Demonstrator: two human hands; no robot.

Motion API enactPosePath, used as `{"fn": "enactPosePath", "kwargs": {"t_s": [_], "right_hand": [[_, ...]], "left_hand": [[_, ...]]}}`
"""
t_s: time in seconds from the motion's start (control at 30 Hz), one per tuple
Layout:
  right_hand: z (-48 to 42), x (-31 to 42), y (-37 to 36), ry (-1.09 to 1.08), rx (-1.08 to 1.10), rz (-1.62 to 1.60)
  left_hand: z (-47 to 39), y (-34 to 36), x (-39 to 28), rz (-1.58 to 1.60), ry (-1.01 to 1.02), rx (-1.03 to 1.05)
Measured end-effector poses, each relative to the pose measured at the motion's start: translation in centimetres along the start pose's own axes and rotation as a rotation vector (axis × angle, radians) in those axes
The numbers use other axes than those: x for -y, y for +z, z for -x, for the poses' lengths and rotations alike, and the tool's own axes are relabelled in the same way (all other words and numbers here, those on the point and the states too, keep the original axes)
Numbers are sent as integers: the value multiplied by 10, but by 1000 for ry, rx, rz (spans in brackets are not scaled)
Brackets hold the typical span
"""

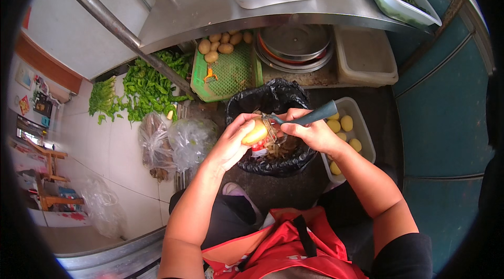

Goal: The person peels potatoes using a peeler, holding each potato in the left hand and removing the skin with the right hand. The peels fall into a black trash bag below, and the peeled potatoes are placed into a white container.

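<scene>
My left hand (232, 143) grips a potato (256, 132) that shows pale yellow flesh. My right hand (309, 131) is closed around a vegetable peeler (311, 116) with a dark grey-green handle; its head lies against the potato's right end. Both hands are over a bin lined with a black plastic bag (271, 92). Down in the bag lie potato peelings (278, 152) and a red and white wrapper. Right of the bin, partly behind my right forearm, a white plastic tub (364, 137) holds several peeled potatoes (347, 123).
Unpeeled potatoes (225, 48) and an orange peeler (210, 75) lie on a green crate (232, 82). Green peppers (151, 82) and plastic bags (193, 141) cover floor at left. A steel shelf (193, 7) overhangs stacked round lids (295, 42) and a plastic bin (364, 54).
</scene>
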State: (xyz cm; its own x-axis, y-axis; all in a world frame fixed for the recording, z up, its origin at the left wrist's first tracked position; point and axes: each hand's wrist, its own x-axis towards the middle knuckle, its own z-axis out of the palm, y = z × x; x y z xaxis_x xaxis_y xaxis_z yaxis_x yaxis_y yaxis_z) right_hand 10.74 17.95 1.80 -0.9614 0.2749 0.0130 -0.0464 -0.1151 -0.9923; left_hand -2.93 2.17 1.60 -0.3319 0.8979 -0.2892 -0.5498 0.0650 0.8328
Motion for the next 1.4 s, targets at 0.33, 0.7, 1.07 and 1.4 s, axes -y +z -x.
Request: {"fn": "enactPosePath", "kwargs": {"t_s": [0.33,0.7,1.07,1.4], "right_hand": [[-4,-5,-6,59,-142,181],[-2,-4,-6,-48,-50,391],[2,-6,-4,111,-61,147],[4,-1,2,187,-151,-163]], "left_hand": [[1,3,-5,-84,39,-37],[4,3,-6,3,23,44],[3,2,-4,7,-21,53],[-1,0,-2,12,46,-15]]}}
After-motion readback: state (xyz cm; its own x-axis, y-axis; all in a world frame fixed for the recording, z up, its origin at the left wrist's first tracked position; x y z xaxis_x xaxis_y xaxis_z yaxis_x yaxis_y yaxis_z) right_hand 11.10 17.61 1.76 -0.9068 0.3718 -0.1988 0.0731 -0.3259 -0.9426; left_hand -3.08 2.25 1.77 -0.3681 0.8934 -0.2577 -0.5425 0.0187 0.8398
